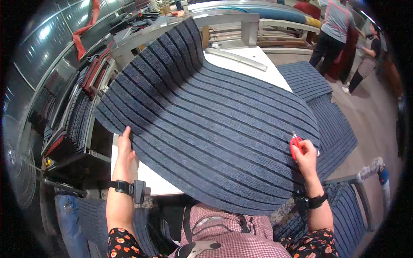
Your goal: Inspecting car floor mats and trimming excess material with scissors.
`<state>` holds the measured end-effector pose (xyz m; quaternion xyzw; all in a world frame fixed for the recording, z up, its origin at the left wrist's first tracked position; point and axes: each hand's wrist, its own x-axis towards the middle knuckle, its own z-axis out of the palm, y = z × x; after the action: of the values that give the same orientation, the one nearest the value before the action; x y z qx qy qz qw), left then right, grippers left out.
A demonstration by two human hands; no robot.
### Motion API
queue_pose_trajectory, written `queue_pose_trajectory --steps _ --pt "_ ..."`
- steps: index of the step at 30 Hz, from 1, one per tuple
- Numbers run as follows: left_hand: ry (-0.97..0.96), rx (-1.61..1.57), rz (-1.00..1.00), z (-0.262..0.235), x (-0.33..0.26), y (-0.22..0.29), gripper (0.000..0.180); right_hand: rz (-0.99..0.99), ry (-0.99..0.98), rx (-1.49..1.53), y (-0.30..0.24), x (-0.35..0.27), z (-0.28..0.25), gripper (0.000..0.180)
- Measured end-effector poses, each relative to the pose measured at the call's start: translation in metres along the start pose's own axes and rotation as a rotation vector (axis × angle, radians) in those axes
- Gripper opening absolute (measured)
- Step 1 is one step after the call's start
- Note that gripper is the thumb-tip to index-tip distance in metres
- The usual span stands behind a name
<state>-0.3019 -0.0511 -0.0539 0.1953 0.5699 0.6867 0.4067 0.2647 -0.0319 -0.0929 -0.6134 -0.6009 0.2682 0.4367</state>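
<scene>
A large blue-grey mat (223, 129) with black ribs lies over a white-topped table (161, 182). Its far left part curls upward, and its near edge hangs by my apron. My left hand (125, 148) grips the mat's left edge, thumb up along the rim and the other fingers mostly hidden. Near the mat's right edge, my right hand (306, 157) is closed around small red-handled scissors (296, 147), whose tips point away from me over the mat. Both my wrists carry black straps with small devices.
A metal bar (236, 59) rests at the table's far side. Striped mats (303, 81) are piled beyond the table's right edge; folded mats (77, 103) fill a rack at left. Rolls (279, 15) lie behind. Two people (337, 30) stand at the far right.
</scene>
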Motion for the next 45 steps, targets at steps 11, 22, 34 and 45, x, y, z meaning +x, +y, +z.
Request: queue_pose_trajectory --steps 11,22,34,45 --pt "0.083 0.128 -0.183 -0.002 0.001 0.002 0.032 0.41 0.026 0.482 0.033 -0.079 -0.047 0.008" --pt "-0.15 0.315 -0.08 0.046 -0.042 -0.02 0.051 0.066 0.42 0.004 0.028 -0.06 -0.099 0.013" --pt "0.06 0.592 0.503 0.023 0.022 -0.027 0.047 -0.275 -0.075 -0.002 -0.092 0.081 -0.027 0.019" --pt "0.052 0.547 0.473 0.048 0.022 -0.032 0.05 -0.345 -0.149 -0.698 -0.049 0.376 0.126 0.042"
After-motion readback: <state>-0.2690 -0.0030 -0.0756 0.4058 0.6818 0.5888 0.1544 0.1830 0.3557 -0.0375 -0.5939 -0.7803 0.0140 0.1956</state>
